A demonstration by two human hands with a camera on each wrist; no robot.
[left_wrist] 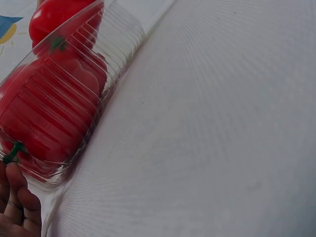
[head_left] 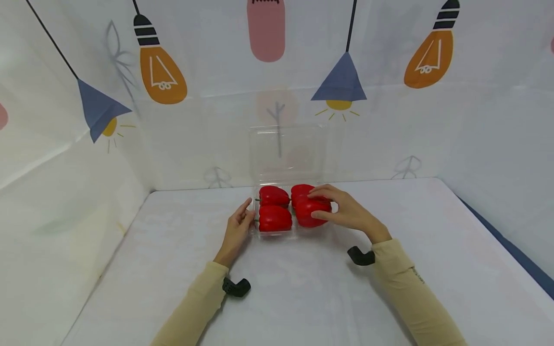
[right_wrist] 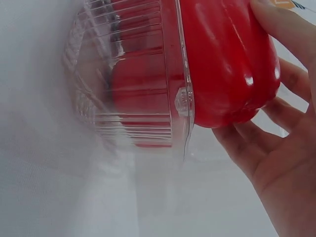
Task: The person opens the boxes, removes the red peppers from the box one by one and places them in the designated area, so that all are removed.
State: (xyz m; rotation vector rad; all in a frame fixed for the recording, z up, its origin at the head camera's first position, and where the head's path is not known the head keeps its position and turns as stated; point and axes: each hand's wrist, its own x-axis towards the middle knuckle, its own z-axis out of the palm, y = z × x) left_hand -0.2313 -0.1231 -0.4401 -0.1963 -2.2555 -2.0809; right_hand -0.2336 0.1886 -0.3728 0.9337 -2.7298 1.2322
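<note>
A clear plastic clamshell box (right_wrist: pixel 148 121) holds two red bell peppers (head_left: pixel 275 218) in its left half and another red bell pepper (head_left: pixel 299 191) at the back right. My right hand (head_left: pixel 344 209) grips one more red bell pepper (right_wrist: pixel 232 64), thumb on the near side and fingers on the far side. In the right wrist view this pepper sits at the box's rim, partly above it. At the box's left wall, my left hand (head_left: pixel 239 226) touches the side with its fingers (left_wrist: pixel 16 180) fairly straight, close to a green stem (left_wrist: pixel 15 152).
The box's transparent lid (head_left: pixel 287 154) stands raised against the back curtain (head_left: pixel 207 139), which has printed lamps and bulbs. A white cloth covers the table (head_left: pixel 294 293). Black wrist mounts (head_left: pixel 236 287) stick out from both sleeves.
</note>
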